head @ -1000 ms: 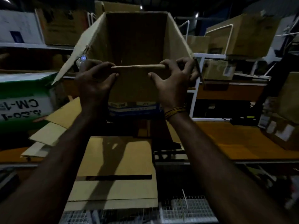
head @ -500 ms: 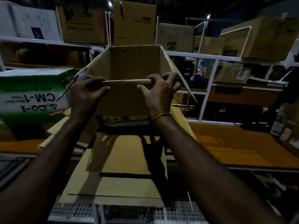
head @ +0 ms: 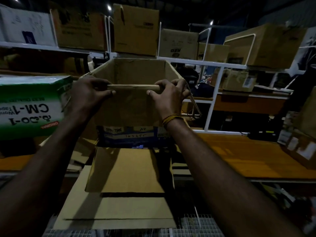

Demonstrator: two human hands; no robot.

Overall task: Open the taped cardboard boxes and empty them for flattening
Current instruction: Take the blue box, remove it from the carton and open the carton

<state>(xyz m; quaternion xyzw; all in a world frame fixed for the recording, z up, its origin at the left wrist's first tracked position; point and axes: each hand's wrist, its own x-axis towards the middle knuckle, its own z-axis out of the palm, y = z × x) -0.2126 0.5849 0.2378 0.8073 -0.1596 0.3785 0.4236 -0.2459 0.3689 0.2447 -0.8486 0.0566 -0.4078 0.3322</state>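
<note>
1. An open cardboard box [head: 130, 106] is held up at the middle of the view, its mouth facing upward and away — the near rim is folded over into a thick edge.
2. The left hand [head: 89, 98] grips that near rim at its left end, fingers curled over the top and thumb pressed on the outer wall; the right hand [head: 168, 98] grips the right end the same way. A yellow thread band [head: 171, 119] circles the right wrist.
3. The box's near bottom flap [head: 128, 170] hangs down and forward below a blue printed strip with white labels.
4. Under the box lie flattened cardboard sheets [head: 116, 214], at least two stacked, resting on a wire mesh surface [head: 193, 224].
5. Just left of the held box stands one green and white carton [head: 29, 106] printed "CM-1", upside down.
6. To the right runs an orange-brown table top [head: 239, 156], with a small labelled box at its far right edge.
7. Behind, a white metal shelf rack [head: 210, 100] carries brown cartons — about five along the top shelf, one marked "RED" upside down, plus one white carton [head: 25, 29] at far left.
8. A dark cap [head: 202, 88] sits on the lower shelf, just beyond the right hand.
</note>
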